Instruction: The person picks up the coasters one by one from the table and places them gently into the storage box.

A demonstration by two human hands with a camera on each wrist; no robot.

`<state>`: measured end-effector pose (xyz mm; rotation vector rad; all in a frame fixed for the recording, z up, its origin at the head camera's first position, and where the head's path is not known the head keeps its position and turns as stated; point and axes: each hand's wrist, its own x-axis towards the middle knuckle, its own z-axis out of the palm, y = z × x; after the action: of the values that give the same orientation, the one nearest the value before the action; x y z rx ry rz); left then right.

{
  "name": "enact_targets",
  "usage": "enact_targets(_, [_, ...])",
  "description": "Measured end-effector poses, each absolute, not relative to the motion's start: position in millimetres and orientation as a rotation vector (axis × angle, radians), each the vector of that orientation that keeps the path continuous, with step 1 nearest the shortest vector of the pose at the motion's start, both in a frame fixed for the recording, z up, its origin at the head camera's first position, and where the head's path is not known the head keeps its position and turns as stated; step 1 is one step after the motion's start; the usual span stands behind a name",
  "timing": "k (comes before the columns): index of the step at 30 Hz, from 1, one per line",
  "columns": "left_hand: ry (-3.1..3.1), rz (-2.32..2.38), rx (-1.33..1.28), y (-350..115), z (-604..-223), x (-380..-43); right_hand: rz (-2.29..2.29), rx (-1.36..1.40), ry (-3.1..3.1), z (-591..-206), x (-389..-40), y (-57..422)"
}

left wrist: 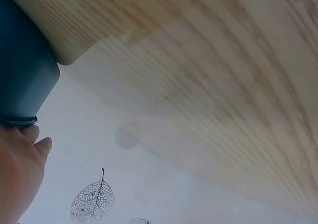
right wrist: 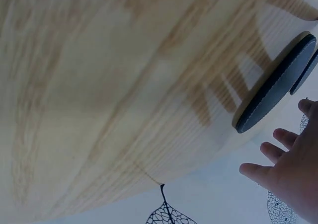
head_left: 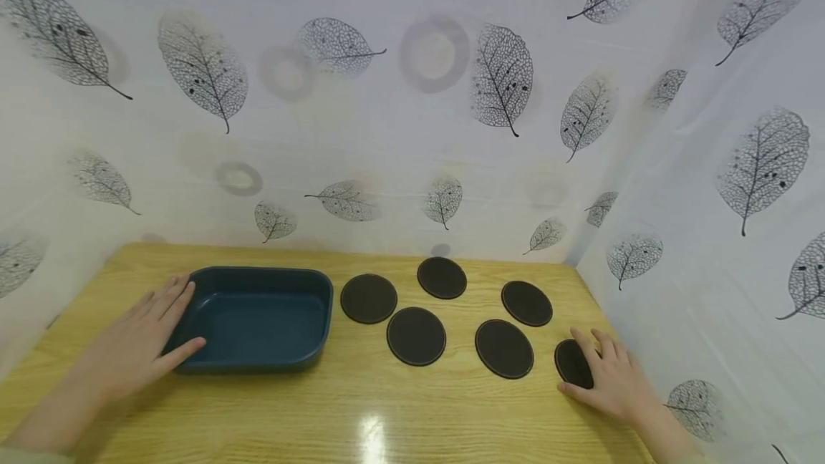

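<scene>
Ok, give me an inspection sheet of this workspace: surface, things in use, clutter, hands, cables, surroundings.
Surface: wood-grain table, with a glare spot near the front.
Things in use: dark blue tray; six round black coasters lying flat to its right.
Clutter: nothing seen.
Hands: left hand touches the tray's left rim; right hand, fingers spread, is at the rightmost coaster, contact unclear.
Cables: nothing seen.
Surroundings: pale leaf-printed sheet behind the table.

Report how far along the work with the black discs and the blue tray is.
Done: six black discs lie flat on the table, right of the blue tray. In hand: the left hand touches the tray's left side; the right hand reaches over the rightmost disc, with no lift visible. Left: if the discs belong in the tray, probably all six, since none is inside.
</scene>
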<state>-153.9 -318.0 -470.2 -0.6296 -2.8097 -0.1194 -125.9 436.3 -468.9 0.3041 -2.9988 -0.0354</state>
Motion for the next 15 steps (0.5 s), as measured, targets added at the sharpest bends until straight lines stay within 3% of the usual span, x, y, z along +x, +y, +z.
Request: enact_targets(15, [-2.918, -0.143, -0.561, -311.0, -467.0, -147.5, 0.125, 0.333, -3.046, -484.4, -129.6, 446.4])
